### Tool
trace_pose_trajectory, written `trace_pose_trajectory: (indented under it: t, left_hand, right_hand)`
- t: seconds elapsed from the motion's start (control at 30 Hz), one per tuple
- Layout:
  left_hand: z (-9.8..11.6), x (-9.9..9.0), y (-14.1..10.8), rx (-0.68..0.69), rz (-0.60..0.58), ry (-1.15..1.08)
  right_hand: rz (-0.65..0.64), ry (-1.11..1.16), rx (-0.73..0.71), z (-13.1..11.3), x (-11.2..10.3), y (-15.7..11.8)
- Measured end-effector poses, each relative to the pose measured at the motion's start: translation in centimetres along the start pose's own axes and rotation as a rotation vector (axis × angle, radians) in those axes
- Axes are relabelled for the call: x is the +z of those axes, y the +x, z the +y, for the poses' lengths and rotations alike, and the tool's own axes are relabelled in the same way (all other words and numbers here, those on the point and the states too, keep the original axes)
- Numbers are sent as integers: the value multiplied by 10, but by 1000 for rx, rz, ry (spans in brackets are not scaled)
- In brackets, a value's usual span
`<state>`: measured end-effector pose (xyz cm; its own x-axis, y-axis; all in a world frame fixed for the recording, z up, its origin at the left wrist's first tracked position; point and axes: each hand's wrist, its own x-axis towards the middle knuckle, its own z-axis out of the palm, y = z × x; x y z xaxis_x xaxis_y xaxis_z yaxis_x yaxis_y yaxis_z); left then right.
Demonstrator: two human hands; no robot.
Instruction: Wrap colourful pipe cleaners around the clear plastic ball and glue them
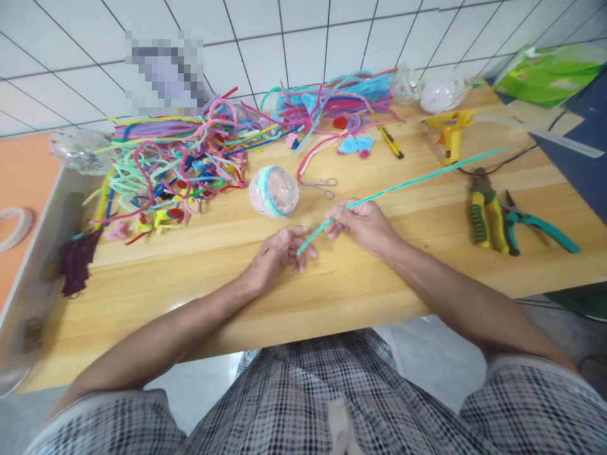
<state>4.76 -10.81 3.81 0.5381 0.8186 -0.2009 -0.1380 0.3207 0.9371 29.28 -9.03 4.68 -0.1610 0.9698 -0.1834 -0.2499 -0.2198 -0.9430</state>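
A long turquoise pipe cleaner (408, 183) slants up to the right across the table, pinched near its lower part by my right hand (358, 222). My left hand (287, 248) is at its lower tip with fingers bent and apart; whether they touch the tip is hard to see. Just beyond my hands sits a clear plastic ball (284, 191) wrapped on its left part with pastel pipe cleaners in bands of pink, blue and green. Small scissors (325, 187) lie to the right of the ball.
A tangled heap of coloured pipe cleaners (175, 151) spreads at the back left, with blue ones (341, 91) by the wall. A yellow glue gun (453, 129), yellow-handled pliers (486, 212), teal-handled pliers (535, 227) and a yellow cutter knife (391, 142) lie at right. Clear balls (441, 91) stand behind.
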Motion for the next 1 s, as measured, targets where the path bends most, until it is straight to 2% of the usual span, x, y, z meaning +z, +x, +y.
trace_pose_trajectory:
  t: [0.07, 0.17, 0.3, 0.43, 0.6, 0.77, 1.0]
  left_hand:
    - [4, 2, 7, -139, -59, -38]
    - [8, 6, 12, -211, -45, 56]
    - [13, 11, 10, -177, 1, 267]
    - [21, 16, 9, -126, -122, 390]
    - [15, 21, 11, -58, -169, 357]
    - [4, 18, 7, -140, -159, 317]
    - [10, 19, 0, -52, -216, 355]
  right_hand:
    - [-37, -25, -1, 1, 1, 0]
    - [-71, -62, -12, 4, 0, 2]
    - [-81, -58, 7, 6, -4, 5]
    - [-93, -46, 43, 6, -7, 6]
    - [-65, -24, 65, 1, -11, 6]
    - [40, 22, 39, -3, -18, 9]
    - [39, 20, 51, -2, -17, 8]
